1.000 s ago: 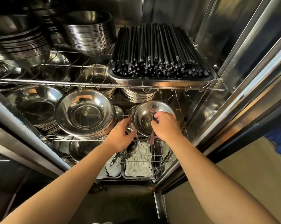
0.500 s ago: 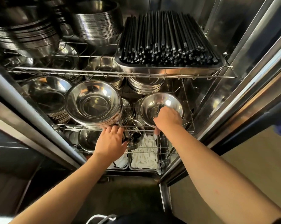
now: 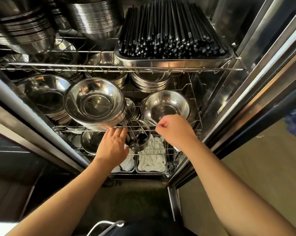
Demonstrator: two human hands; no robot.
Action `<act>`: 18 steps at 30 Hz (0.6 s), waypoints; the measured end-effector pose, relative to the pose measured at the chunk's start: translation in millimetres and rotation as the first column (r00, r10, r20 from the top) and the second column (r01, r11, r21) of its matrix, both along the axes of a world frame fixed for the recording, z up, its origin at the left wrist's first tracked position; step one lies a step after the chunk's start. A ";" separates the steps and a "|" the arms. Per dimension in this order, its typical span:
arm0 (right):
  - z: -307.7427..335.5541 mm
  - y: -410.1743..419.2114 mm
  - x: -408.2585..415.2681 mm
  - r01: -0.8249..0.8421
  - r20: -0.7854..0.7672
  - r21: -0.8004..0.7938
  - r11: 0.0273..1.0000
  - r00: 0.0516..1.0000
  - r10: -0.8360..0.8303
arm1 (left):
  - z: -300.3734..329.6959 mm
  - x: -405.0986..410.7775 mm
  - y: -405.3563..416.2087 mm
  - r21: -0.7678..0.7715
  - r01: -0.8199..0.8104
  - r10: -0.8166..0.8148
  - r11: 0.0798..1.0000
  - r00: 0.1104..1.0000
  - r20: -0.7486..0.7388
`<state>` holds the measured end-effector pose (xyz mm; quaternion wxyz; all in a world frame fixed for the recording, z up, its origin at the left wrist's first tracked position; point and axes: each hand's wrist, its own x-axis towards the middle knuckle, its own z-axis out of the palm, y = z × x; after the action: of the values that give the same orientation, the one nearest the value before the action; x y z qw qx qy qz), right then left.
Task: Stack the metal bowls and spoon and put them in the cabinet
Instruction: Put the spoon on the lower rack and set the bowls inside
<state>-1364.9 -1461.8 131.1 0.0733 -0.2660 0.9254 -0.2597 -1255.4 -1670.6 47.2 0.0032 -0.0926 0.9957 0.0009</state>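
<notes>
Right hand (image 3: pixel 175 129) pinched on spoon (image 3: pixel 150 118) at bowl's (image 3: pixel 166 106) 7 o'clock: lower it inside gently. Left hand (image 3: pixel 114 144) fingers together, steadying middle shelf (image 3: pixel 92 129).

This looks like a commercial kitchen or canteen, seen at an open stainless-steel storage cabinet (image 3: pixel 256 53) with wire rack shelves (image 3: pixel 120 69). The quantity of ware points to catering: tall stacks of identical metal bowls (image 3: pixel 94 103) fill the shelves, more stacked dishes (image 3: pixel 92 16) sit on the top rack, and a steel tray (image 3: pixel 174 61) is packed with dozens of black chopsticks (image 3: pixel 171 28). Lower down, rectangular pans hold heaps of white spoons (image 3: pixel 151 159).
</notes>
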 end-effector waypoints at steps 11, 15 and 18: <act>-63.9 8.4 34.2 -0.223 0.333 -0.013 0.975 0.918 0.214 | 12.6 -6.6 -3.5 0.073 -0.028 0.026 0.997 0.999 0.033; -92.9 -4.3 23.2 -0.176 0.427 0.058 0.983 0.894 0.135 | 11.1 -5.6 -2.3 0.069 -0.018 0.017 0.997 1.000 0.005; -113.1 -18.9 7.2 -0.055 0.485 0.093 0.994 0.874 0.003 | 10.6 -5.1 -1.4 0.067 -0.012 0.012 0.998 1.000 0.006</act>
<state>-1357.7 -1480.7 18.0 0.3201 -0.2023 0.8857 -0.2686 -1260.6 -1672.0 57.8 0.0088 -0.0986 0.9945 0.0339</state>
